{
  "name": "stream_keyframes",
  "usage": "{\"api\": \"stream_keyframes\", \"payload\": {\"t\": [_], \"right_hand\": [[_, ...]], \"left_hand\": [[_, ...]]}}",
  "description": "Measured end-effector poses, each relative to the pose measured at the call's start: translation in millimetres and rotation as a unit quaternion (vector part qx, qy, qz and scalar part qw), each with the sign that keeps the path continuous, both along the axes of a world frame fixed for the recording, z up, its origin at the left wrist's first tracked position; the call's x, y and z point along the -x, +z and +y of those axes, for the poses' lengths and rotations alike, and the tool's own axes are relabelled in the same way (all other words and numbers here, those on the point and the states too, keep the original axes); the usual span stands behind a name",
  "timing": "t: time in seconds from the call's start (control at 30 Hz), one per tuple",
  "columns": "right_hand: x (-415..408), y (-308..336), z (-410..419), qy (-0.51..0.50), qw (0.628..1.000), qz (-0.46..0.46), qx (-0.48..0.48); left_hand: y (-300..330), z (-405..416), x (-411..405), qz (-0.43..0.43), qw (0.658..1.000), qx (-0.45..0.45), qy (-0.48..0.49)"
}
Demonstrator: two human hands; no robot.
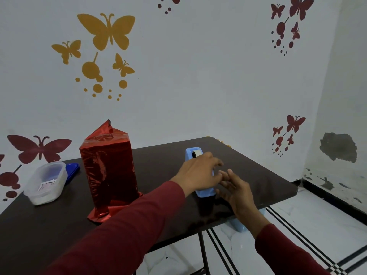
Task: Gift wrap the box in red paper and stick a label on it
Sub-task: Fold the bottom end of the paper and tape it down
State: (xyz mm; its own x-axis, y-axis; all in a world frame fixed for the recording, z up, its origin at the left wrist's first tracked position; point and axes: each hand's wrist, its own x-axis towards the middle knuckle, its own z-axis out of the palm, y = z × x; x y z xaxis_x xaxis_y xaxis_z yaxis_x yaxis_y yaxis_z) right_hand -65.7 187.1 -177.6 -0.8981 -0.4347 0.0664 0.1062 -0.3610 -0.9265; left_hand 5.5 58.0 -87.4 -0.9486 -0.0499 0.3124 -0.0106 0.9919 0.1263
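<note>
The box [108, 171] stands upright in red paper on the dark counter [49, 225], left of a blue tape dispenser [193, 155]. The left hand [198, 173] rests on the dispenser, its grip loose; the right hand [237, 192], fingers straight and holding nothing, touches it beside the dispenser.

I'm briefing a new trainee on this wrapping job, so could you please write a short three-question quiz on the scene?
1. True or false: the box stands upright on the table.
2. Which lies nearest the left hand? A tub B dispenser C box
3. What colour is the dispenser?

Key: 1 true. 2 B; the left hand rests on the dispenser, with the right hand beside it, fingers spread. The tub is far left. 3 blue.
</note>
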Motion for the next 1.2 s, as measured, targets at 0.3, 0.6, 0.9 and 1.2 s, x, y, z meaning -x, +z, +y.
{"api": "stream_keyframes", "payload": {"t": [0.3,0.6,0.9,1.2], "right_hand": [[2.1,0.3,1.2,0.006,0.999,-0.030,0.006],[2.5,0.0,2.9,0.030,0.999,-0.026,0.020],[5.6,2.8,3.4,0.033,0.996,-0.079,0.035],[-0.3,1.7,10.1,0.019,0.999,0.005,0.028]], "left_hand": [[0.6,-1.1,-5.7,0.023,1.000,0.004,0.007],[-2.8,-1.7,-6.0,-0.001,1.000,0.028,0.005],[-5.4,7.5,-3.8,0.044,0.998,0.038,0.014],[-0.1,3.5,-4.8,0.009,0.997,-0.063,0.035]]}}
